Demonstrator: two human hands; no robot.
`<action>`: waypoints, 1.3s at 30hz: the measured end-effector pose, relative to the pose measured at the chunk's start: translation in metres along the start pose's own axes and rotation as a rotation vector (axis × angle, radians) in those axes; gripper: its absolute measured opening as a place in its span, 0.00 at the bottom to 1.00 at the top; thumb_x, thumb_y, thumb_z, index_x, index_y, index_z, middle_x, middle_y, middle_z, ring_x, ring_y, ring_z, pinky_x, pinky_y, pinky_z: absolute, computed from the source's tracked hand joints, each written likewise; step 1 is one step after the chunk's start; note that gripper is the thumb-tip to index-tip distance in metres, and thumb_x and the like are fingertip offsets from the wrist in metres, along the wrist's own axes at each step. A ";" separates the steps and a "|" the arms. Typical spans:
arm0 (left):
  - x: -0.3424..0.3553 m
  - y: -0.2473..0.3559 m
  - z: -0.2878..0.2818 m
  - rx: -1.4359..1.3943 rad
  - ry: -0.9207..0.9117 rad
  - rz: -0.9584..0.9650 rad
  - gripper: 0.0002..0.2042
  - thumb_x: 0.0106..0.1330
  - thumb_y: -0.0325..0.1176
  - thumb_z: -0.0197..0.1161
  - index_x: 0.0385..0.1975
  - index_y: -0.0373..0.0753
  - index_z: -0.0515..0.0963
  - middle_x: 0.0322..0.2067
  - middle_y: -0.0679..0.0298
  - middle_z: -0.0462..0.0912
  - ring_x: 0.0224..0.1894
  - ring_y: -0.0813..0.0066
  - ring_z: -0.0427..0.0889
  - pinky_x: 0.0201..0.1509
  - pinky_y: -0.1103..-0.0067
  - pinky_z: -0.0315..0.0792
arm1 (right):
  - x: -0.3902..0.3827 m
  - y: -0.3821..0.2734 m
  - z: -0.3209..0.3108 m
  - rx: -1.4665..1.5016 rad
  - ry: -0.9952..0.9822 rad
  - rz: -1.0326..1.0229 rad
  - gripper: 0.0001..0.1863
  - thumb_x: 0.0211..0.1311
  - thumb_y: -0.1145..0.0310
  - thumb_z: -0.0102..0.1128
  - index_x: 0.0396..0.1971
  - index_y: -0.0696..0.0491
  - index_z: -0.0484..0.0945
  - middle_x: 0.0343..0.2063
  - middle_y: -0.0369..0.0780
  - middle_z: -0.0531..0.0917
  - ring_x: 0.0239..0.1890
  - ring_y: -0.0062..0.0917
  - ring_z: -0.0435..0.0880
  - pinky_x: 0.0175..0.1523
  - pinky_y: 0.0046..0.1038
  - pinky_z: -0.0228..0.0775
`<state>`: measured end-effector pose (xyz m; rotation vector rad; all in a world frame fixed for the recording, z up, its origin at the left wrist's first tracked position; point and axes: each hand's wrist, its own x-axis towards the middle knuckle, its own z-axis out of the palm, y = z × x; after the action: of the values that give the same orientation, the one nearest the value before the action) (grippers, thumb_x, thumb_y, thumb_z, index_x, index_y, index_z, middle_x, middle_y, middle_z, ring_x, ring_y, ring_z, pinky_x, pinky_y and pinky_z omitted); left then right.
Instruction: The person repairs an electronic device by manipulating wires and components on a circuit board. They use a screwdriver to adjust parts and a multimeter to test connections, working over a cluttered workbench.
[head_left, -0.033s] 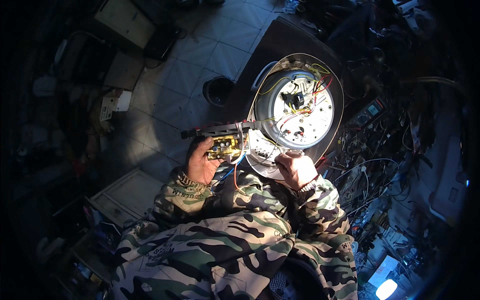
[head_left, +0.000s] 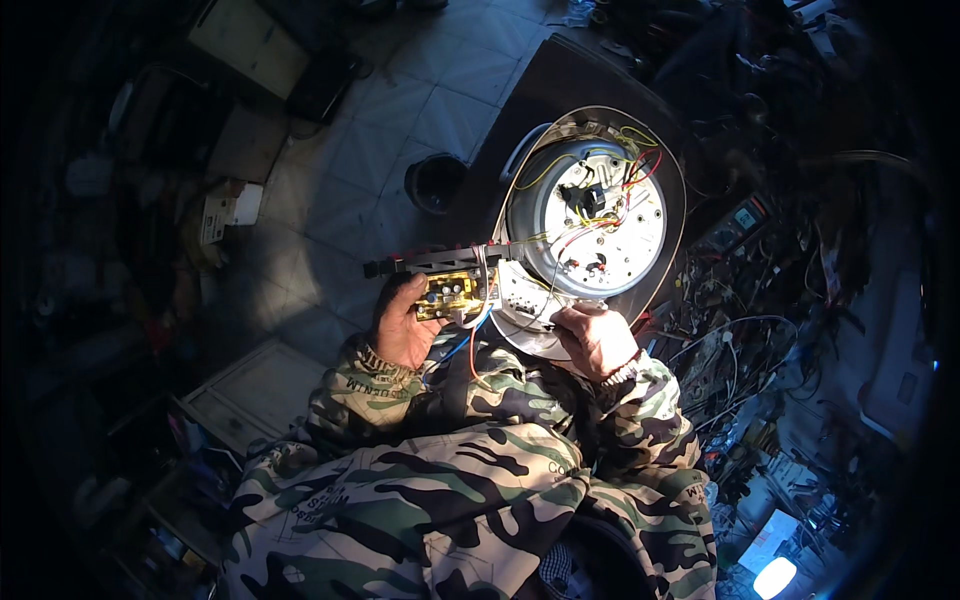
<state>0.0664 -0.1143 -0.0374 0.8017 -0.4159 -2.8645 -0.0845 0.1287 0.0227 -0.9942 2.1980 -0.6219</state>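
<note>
My left hand (head_left: 405,325) is closed on a yellow circuit board (head_left: 450,295) with small components and wires, just below a black plastic strip (head_left: 440,258). To the right lies an opened appliance housing (head_left: 668,255) around a round silver pot base (head_left: 590,215) with red, yellow and white wires across it. My right hand (head_left: 595,340) has its fingers curled on the housing's lower edge, beside a pale panel (head_left: 525,300). Blue and red wires (head_left: 475,350) hang from the board between my hands.
A dark board (head_left: 525,85) lies under the housing, with a black bucket (head_left: 435,182) to its left on the tiled floor (head_left: 350,200). A meter (head_left: 740,225), tangled cables and clutter fill the right. Cabinets (head_left: 240,45) stand at upper left, and a lamp (head_left: 775,577) glows at lower right.
</note>
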 end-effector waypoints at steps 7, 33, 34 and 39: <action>0.002 -0.013 0.012 0.237 0.151 0.043 0.19 0.70 0.41 0.59 0.53 0.33 0.76 0.51 0.54 0.82 0.53 0.62 0.82 0.60 0.63 0.75 | -0.002 0.027 -0.007 0.454 -0.028 -0.005 0.09 0.54 0.78 0.58 0.36 0.60 0.81 0.27 0.48 0.80 0.31 0.43 0.81 0.40 0.33 0.73; -0.023 -0.087 0.032 0.587 0.278 0.429 0.16 0.66 0.33 0.67 0.52 0.38 0.77 0.42 0.69 0.82 0.41 0.83 0.77 0.47 0.83 0.71 | 0.010 0.042 0.027 1.319 -0.113 -0.001 0.07 0.66 0.71 0.64 0.39 0.58 0.81 0.24 0.36 0.84 0.19 0.12 0.76 0.21 0.15 0.61; -0.024 -0.087 0.033 0.614 0.267 0.442 0.16 0.67 0.33 0.67 0.52 0.38 0.77 0.42 0.69 0.82 0.41 0.84 0.76 0.46 0.84 0.70 | 0.009 0.043 0.026 1.319 -0.128 0.029 0.06 0.66 0.71 0.64 0.39 0.58 0.81 0.23 0.36 0.84 0.19 0.12 0.75 0.22 0.15 0.61; -0.032 -0.093 0.037 0.661 0.300 0.464 0.15 0.68 0.36 0.66 0.50 0.37 0.77 0.40 0.68 0.82 0.40 0.82 0.77 0.45 0.80 0.72 | 0.008 0.040 0.025 1.361 -0.127 0.054 0.07 0.65 0.73 0.65 0.40 0.59 0.82 0.22 0.35 0.83 0.20 0.12 0.77 0.23 0.14 0.62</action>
<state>0.0692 -0.0112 -0.0192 1.0312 -1.3338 -2.1287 -0.0896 0.1426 -0.0227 -0.2023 1.1648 -1.6134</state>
